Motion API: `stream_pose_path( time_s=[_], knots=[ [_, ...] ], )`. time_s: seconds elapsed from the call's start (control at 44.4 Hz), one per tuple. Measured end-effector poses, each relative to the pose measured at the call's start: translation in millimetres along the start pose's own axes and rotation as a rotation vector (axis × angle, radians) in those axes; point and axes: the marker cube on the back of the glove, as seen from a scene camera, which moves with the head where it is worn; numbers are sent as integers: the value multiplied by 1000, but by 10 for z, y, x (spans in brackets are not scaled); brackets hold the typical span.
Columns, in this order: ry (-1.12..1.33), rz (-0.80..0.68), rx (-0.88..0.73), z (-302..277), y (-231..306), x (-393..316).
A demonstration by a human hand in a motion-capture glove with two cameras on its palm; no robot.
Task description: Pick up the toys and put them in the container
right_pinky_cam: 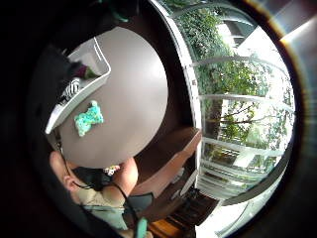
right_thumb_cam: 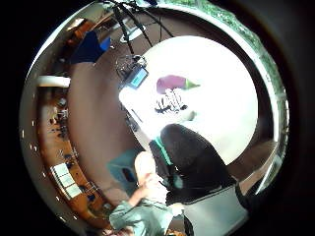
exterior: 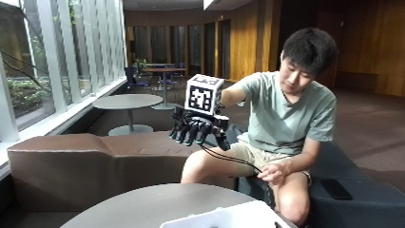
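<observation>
— Starting at the left of the outside view: what have you got?

— The round table low in front, the white container at its near edge, only the rim showing. Further right, I have the gloved right hand raised well above the table, fingers hanging loosely downward, gripping nothing. My guess is that it is lifted clear between toys, not mid-carry.

— And the bare hand?

— It rests on the person's knee, away from the toys.

— Where are the toys? I see none from outside.

— That view cuts them off. The little-finger palm view looks down on the table and shows a teal knitted toy lying on it just beside the container, not yet in. Inside the container is a zebra-striped toy.

— The thumb-side view?

— It shows the container's inside better: the striped toy and a purple toy with a green tip next to it. A gloved finger blocks where the teal one would be.
</observation>
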Motion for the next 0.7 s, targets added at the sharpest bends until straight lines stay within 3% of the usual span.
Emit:
stream_pose_path(
  time_s=[0.45, 0.698],
  knots=[
    [-43, -259, -205, 1995, 255, -70],
    [-115, -314, -295, 3145, 234, -228]
  ],
)
